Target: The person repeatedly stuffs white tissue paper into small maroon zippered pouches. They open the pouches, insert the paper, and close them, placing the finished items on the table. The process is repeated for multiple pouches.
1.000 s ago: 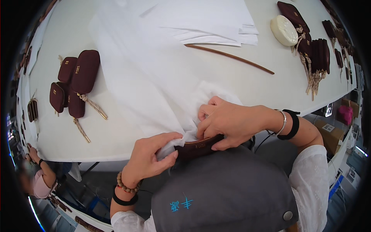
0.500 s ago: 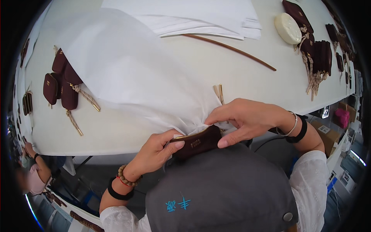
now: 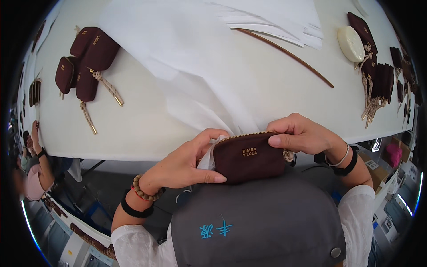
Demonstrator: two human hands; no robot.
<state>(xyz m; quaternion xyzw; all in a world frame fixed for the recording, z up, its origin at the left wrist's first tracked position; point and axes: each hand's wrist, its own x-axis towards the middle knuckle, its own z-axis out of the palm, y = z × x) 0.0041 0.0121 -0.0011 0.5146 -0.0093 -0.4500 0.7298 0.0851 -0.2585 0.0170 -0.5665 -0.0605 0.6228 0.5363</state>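
Observation:
A dark maroon zip pouch (image 3: 249, 160) with gold lettering is held upright between my hands at the table's near edge. My left hand (image 3: 195, 162) grips its left side, thumb across the front. At the upper right corner, my right hand (image 3: 302, 135) pinches the pouch by the zipper edge, thumb on the front. A sheet of thin white tissue paper (image 3: 195, 89) spreads from behind the pouch over the table; some of it shows beside my left fingers. A knotted cord hangs by the pouch's right side. My fingers behind the pouch are partly hidden.
Several maroon pouches (image 3: 89, 58) with cord pulls lie at the left. A white paper stack (image 3: 280, 20) and a thin brown stick (image 3: 289, 58) lie at the back. To the right are a cream tape roll (image 3: 350, 43) and more pouches (image 3: 382, 84). Another person's arm (image 3: 42, 164) shows far left.
The pouch has been raised and turned so its front shows more fully. My right hand has moved onto its upper corner. The tissue paper has sunk flatter, and the view has shifted.

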